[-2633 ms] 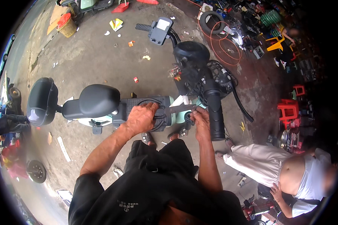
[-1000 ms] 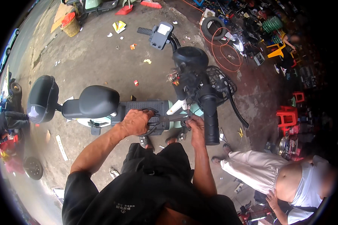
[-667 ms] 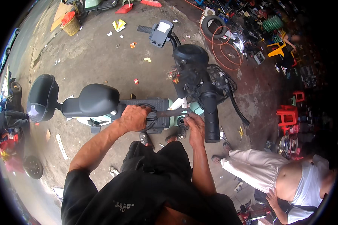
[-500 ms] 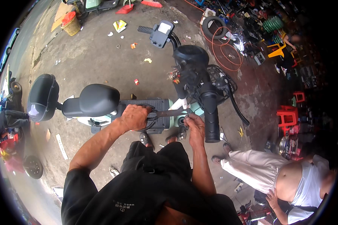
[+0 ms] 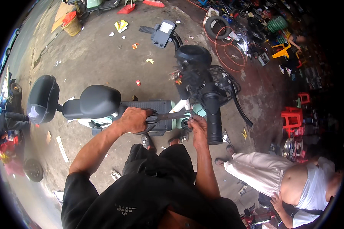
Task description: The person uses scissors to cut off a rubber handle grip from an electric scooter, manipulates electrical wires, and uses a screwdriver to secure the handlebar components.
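Note:
My left hand (image 5: 133, 120) is wrapped round the dark looped handles of a pair of large scissors (image 5: 172, 116). Their long blades point right, toward my right hand (image 5: 198, 126). Its fingertips are pinched together at the blade tips; whatever lies between them is too small to make out. Beneath both hands stands a pale green electric scooter (image 5: 177, 123) with a black ribbed footboard (image 5: 160, 105). Its black handlebar grip (image 5: 213, 120) is just right of my right hand. The dark seat (image 5: 100, 101) lies beyond my left forearm.
A person in light trousers (image 5: 256, 168) stands at the right, near red stools (image 5: 292, 116). A tyre (image 5: 219, 27) and an orange hose (image 5: 233, 68) lie at the far right among clutter. A phone holder (image 5: 164, 34) rises from the handlebar. Litter dots the ground.
The scissor blades look slightly more parted than before. Both hands stay in almost the same place, and the scooter has hardly shifted in view.

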Action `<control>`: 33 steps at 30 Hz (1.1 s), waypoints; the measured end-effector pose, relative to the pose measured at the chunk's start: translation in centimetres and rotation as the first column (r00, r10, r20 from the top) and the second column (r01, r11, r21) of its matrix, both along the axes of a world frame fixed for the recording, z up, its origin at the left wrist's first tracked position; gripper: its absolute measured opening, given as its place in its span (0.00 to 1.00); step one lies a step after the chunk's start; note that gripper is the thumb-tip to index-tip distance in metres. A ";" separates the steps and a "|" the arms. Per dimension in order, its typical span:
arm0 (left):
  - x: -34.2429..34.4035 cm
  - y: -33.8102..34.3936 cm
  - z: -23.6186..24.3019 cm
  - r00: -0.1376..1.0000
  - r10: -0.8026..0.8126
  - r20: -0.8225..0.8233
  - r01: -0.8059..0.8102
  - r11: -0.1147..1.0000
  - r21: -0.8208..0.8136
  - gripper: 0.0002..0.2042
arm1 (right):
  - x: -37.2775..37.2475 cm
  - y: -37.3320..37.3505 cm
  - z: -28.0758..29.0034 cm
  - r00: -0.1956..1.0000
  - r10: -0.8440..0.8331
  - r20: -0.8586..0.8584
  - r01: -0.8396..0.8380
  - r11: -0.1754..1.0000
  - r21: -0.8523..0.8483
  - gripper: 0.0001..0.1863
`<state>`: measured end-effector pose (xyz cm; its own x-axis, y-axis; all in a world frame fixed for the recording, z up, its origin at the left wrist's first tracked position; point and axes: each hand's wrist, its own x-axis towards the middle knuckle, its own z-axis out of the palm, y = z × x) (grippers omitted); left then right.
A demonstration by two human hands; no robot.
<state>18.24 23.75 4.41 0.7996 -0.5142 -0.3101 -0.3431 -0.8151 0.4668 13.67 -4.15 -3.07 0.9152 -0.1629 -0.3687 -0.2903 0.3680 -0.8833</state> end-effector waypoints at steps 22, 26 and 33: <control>0.3 -0.8 -0.2 0.998 -0.014 -0.067 0.019 0.996 0.082 0.17 | 0.1 0.2 0.5 0.999 0.037 -0.027 -0.038 0.998 -0.044 0.09; 0.3 -0.5 0.1 0.998 -0.003 -0.064 0.009 0.996 0.089 0.20 | 0.2 0.0 0.2 0.999 0.043 -0.026 -0.044 0.998 -0.053 0.09; 0.2 -0.9 -0.2 0.999 0.007 -0.038 -0.005 0.998 0.060 0.21 | 0.3 0.3 0.7 0.999 0.042 -0.024 -0.044 0.995 -0.088 0.09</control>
<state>18.40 22.86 4.19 0.7896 -0.4894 -0.3701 -0.3215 -0.8438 0.4298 13.95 -3.89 -2.33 0.9138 -0.1567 -0.3747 -0.3239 0.2755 -0.9051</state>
